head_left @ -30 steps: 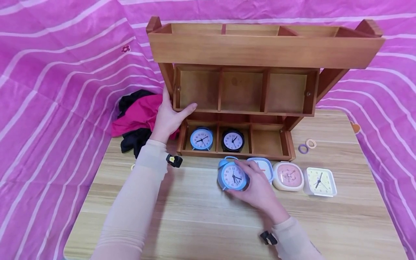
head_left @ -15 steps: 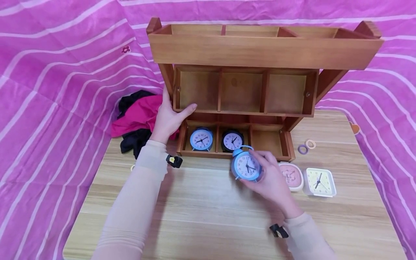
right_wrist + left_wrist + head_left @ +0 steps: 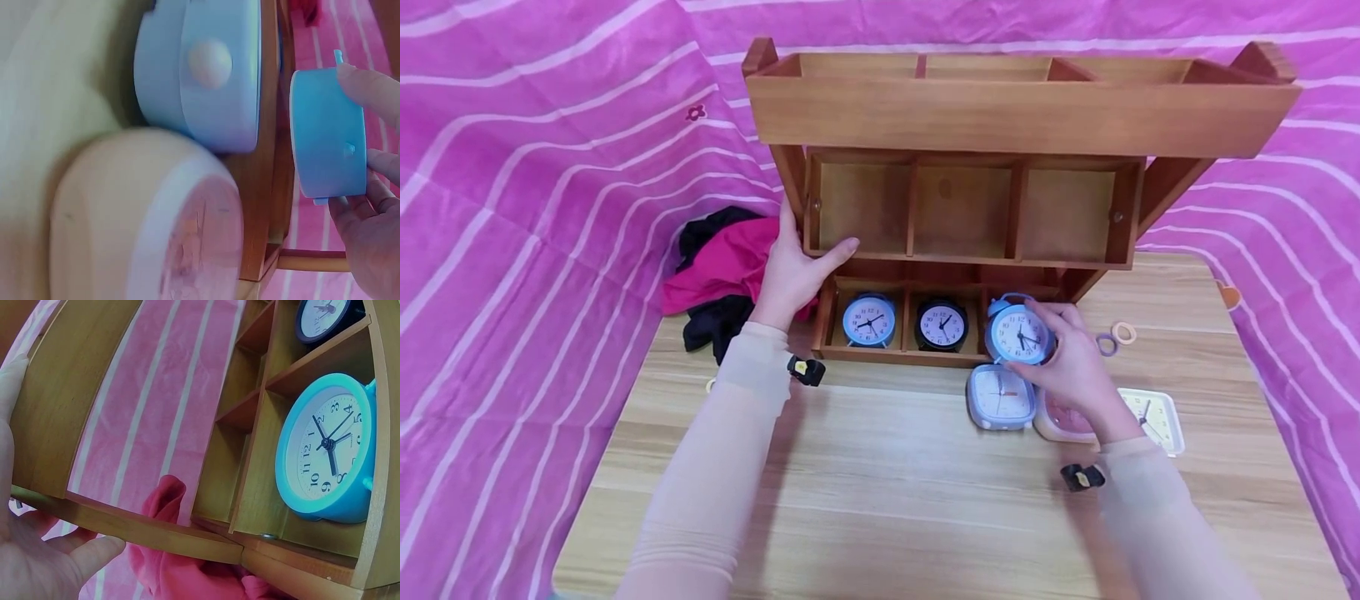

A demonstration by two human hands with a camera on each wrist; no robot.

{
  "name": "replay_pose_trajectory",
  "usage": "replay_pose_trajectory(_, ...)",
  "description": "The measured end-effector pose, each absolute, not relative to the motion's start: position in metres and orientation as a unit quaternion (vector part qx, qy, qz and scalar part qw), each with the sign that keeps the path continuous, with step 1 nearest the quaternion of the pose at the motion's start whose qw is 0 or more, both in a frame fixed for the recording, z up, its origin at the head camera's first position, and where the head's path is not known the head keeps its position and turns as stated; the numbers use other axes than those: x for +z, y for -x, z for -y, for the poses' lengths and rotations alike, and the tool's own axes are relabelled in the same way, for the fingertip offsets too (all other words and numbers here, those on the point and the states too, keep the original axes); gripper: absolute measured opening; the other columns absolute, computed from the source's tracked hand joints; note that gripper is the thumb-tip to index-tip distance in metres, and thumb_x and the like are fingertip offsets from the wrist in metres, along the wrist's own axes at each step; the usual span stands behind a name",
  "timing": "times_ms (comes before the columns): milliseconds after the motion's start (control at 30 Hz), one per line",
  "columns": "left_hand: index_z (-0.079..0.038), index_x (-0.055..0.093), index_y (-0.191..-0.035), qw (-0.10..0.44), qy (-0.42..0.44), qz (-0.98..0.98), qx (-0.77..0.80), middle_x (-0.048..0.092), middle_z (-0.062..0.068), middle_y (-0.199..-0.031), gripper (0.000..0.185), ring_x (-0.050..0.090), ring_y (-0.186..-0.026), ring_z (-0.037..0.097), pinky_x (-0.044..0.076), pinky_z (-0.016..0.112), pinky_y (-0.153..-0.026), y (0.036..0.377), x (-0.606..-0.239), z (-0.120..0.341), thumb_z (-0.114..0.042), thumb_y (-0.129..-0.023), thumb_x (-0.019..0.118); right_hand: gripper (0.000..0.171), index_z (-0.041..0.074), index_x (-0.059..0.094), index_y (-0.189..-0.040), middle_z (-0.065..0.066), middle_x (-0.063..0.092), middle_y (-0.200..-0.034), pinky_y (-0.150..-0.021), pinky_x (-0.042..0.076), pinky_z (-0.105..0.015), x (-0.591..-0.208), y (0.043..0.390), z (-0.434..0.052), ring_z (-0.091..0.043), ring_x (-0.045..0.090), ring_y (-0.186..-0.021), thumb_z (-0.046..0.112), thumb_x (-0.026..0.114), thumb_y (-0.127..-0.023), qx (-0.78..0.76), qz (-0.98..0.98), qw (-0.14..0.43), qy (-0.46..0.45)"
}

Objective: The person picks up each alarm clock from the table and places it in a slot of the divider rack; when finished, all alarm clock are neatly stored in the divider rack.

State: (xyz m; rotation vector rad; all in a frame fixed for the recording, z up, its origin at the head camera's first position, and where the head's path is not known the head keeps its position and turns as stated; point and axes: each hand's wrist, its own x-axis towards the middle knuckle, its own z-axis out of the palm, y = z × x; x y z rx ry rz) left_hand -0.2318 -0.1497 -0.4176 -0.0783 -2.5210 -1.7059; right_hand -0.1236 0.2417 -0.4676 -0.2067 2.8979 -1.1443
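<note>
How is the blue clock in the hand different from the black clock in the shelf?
The blue clock has a light blue rim; the black clock has a black one. The right hand grips the blue clock in front of the shelf; the black clock stands alone in the bottom middle compartment. Both are round with white faces.
</note>
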Motion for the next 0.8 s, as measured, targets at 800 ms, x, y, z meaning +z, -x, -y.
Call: replay_pose_trajectory(800,-0.047,0.007,-0.164,0.048,0.028,0.824,-0.564,0.037,-0.010,-0.163,0.110,0.043,-0.146,0.015,0.040,0.043,-0.119,0.232,-0.418,0.151,-0.050,-0.085,0.084,0.095,0.005,0.041,-0.159,-0.028,0.038,-0.154,-0.114,0.033,-0.070,-0.491,0.168,-0.268,-0.049,0.041,-0.138,0.030,0.091,-0.083,-0.307,-0.943,0.085,0.092)
